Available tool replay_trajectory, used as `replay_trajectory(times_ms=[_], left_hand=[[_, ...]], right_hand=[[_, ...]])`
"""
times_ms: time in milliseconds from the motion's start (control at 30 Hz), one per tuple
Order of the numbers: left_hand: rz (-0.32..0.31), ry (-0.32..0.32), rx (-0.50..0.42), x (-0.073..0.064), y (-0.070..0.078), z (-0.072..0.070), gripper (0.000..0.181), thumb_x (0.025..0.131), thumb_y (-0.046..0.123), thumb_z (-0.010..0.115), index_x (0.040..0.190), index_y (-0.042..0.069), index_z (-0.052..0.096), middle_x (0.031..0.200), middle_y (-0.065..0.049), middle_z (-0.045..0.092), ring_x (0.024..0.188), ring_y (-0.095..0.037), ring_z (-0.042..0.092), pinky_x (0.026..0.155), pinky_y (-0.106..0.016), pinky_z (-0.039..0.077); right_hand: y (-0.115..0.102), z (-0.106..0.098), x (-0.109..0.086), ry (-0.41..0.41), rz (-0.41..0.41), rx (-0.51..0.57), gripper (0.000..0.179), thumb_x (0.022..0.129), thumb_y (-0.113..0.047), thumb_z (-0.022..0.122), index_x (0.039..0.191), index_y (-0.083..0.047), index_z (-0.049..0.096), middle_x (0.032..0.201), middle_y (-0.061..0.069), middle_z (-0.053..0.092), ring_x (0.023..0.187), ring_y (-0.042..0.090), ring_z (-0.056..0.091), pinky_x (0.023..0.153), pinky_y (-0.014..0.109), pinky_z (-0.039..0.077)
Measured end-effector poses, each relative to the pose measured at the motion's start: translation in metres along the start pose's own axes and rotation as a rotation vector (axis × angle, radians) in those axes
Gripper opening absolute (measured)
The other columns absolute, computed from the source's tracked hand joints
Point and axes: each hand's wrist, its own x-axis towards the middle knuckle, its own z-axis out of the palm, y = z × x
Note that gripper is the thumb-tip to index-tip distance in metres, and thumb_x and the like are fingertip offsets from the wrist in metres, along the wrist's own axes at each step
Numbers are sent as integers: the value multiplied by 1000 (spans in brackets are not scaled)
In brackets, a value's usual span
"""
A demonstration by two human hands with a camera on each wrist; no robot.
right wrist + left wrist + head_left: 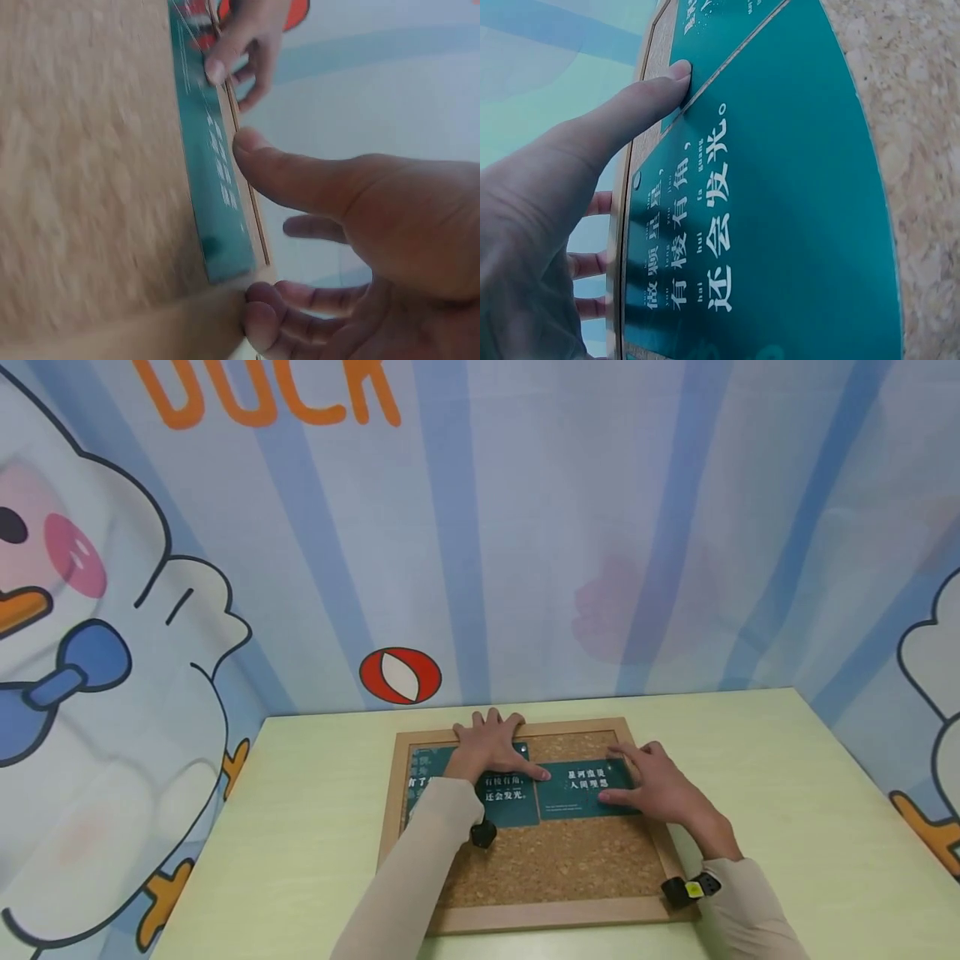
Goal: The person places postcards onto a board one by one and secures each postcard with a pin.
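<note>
A cork board (555, 864) in a wooden frame lies on the table. On its upper part is a row of dark green cards with white lettering. My left hand (489, 749) spreads over the middle card (802, 187). Its thumb (649, 94) touches the left end of the right card (555, 806), while the other fingers reach past the frame's top edge. At the right card's other end is my right hand (660, 783). Its thumb (281, 169) extends over the card in the head view, and its fingers lie by the frame's right side.
Another green card (422, 762) sits at the board's left, partly hidden by my left sleeve. Pale yellow tabletop (772, 777) surrounds the board. Behind it rises a blue striped backdrop (525, 568) with cartoon ducks. My wrists carry small black cameras.
</note>
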Motion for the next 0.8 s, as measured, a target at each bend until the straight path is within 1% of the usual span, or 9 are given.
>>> replay_trajectory(times_ms=[67,167,267,333,433,500,600,733,800], left_hand=[[-2,-1,1,0,1,1,112,68,83,77,160,32,39,152,-14,43,136,-40,41,108,-75,28],[-5,-8,3,2,2,2,111,69,82,77,161,32,38,153,-14,42,137,-40,40,108,-75,27],[-9,-11,6,2,3,3,111,70,81,77,161,32,37,153,-14,42,138,-40,39,109,-75,27],[-11,-12,7,2,3,3,111,70,81,77,161,33,37,153,-14,41,138,-40,39,109,-76,26],[-7,-9,10,2,3,3,111,69,82,76,161,33,37,152,-13,42,137,-40,40,108,-76,27],[-9,-10,6,2,2,2,112,68,83,77,161,33,37,152,-13,42,136,-40,40,108,-76,27],[-14,-16,5,3,1,1,112,68,82,77,161,33,36,152,-13,42,136,-39,40,108,-76,26],[-25,-34,-5,5,0,1,112,70,81,77,161,33,35,153,-13,40,138,-40,38,110,-76,23],[-27,-35,-9,5,0,2,111,70,80,77,161,33,36,153,-13,41,138,-40,38,110,-76,24]], right_hand=[[7,-4,-1,-3,-18,12,78,91,-35,83,151,-1,47,132,34,41,111,45,53,89,63,49],[21,-10,-3,7,-47,52,72,96,-25,78,153,0,44,132,36,39,97,38,59,79,54,53],[35,-16,-3,42,-83,48,60,99,-11,72,150,3,45,126,35,43,82,29,57,69,45,50],[43,-19,-3,83,-94,1,51,98,-2,68,145,5,48,120,35,47,84,33,58,69,47,51],[55,-21,0,137,-73,-69,41,95,5,64,134,10,52,111,34,52,90,41,58,70,54,51],[61,-21,2,156,-45,-86,35,94,6,62,128,11,55,105,33,54,92,44,58,71,56,51],[64,-19,7,172,-2,-82,28,94,3,60,121,12,59,100,32,56,85,41,57,67,54,50],[64,-16,10,202,47,-72,20,98,-4,61,112,9,66,99,30,59,83,38,58,66,55,50],[64,-15,10,216,57,-72,17,98,-7,64,107,7,68,98,28,61,84,39,60,67,56,50]])
